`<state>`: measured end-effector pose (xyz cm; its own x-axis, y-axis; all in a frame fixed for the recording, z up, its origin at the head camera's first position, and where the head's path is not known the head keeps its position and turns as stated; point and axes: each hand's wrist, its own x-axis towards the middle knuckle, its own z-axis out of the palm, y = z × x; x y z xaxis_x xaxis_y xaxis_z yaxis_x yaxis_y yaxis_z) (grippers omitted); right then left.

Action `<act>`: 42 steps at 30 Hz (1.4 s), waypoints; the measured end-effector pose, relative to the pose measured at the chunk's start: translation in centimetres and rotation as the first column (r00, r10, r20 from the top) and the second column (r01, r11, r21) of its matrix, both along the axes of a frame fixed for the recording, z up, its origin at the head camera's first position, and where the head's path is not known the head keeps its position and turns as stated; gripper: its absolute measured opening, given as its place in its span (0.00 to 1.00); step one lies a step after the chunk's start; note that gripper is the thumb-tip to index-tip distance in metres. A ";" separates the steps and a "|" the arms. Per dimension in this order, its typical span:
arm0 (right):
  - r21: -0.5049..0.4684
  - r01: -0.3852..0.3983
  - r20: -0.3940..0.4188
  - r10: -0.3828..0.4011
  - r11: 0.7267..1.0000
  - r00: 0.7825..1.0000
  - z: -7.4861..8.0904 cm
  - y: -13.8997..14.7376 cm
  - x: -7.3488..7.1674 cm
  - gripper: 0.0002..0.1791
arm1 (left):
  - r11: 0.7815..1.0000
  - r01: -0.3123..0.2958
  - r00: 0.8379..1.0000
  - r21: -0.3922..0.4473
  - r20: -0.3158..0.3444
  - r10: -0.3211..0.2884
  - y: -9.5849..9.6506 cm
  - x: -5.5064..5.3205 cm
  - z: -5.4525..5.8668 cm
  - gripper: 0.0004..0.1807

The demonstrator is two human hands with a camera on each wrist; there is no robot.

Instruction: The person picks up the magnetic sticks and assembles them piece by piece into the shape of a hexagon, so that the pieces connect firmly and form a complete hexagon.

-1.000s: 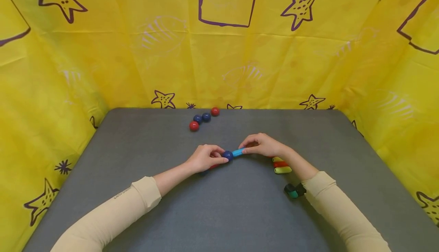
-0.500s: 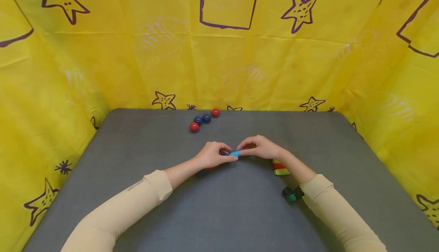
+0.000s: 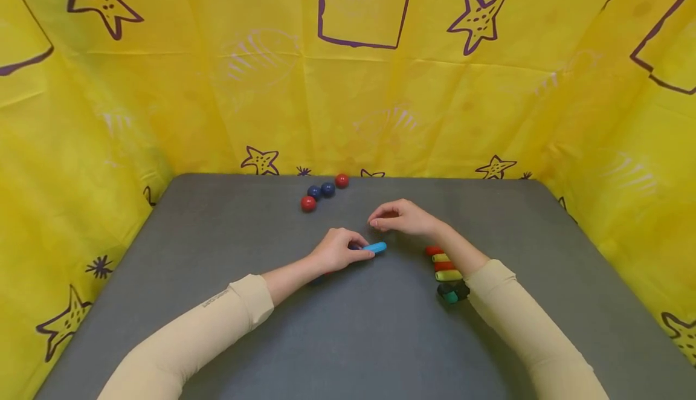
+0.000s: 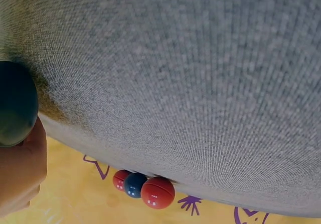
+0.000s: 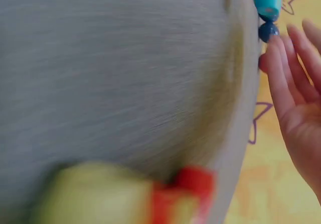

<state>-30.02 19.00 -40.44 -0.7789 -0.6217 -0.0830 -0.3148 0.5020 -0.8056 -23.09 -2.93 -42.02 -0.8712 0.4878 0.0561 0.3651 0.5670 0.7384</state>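
Note:
My left hand pinches a short light blue rod near its left end, thumb in front. A dark blue ball at that end is mostly covered by the fingers. Under the palm a red piece and another dark ball show only in part; the left wrist view has a dark ball close up by the hand. My right hand hovers just beyond the rod's free end, fingers loosely bent, holding nothing. In the right wrist view the light blue rod sits above the dark ball.
Two red balls, such as the near red ball, and two blue balls lie towards the grey table's back edge. Several red and yellow rods lie beneath my right forearm, beside a black and green piece. Yellow cloth surrounds the table.
My left hand has shifted right, from the dark blue ball onto the light blue rod. The right hand has let go of the rod and moved up and away.

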 end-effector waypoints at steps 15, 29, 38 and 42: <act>-0.036 0.290 -0.051 -0.292 0.956 0.955 -2.2 -6.1 -8.4 0.29 | 1.000 -0.004 1.000 0.004 0.012 0.004 -1.0 0.5 -0.4 0.11; 0.009 0.337 -0.175 -0.330 0.942 0.928 -2.6 -7.7 -9.8 0.23 | 0.999 -0.045 0.999 0.023 0.032 0.044 -1.9 0.4 -0.3 0.10; 0.100 0.248 -0.126 -0.235 0.963 0.964 -0.3 -4.1 -5.3 0.24 | 0.998 -0.057 0.997 0.001 0.053 0.056 -2.0 0.3 -0.2 0.11; 0.130 0.178 -0.096 -0.166 0.975 0.981 0.2 -2.6 -2.4 0.23 | 0.997 -0.081 0.994 -0.006 0.075 0.081 -2.4 0.5 -0.1 0.11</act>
<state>-32.46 16.40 -40.23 -0.8808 -0.4651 -0.0882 -0.2778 0.6586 -0.6994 -22.57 -5.33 -42.11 -0.9096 0.4153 -0.0122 0.2614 0.5948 0.7602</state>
